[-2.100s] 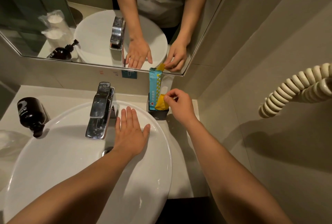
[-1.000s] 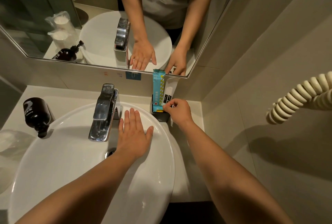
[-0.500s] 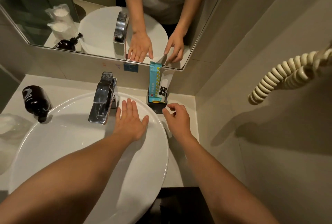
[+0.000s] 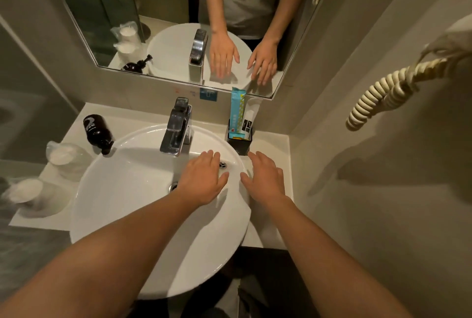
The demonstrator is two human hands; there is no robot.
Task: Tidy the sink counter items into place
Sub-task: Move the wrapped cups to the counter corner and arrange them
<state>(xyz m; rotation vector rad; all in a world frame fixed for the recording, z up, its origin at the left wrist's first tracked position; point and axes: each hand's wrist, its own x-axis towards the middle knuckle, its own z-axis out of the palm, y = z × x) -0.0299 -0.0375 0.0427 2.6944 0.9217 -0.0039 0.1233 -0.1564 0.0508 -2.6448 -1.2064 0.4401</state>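
Packets stand upright in the holder at 1 o'clock of the basin; both hands, left and right, are open and empty. The holder could be tipped by a careless reach

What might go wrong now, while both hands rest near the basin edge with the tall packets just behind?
The teal packet and white packet stand tall in the small black holder; if the open right hand lifts forward, it may tip them. The dark pump bottle leans toward the basin and might roll or leak. The left hand rests flat on the smooth rim, which may be slippery.
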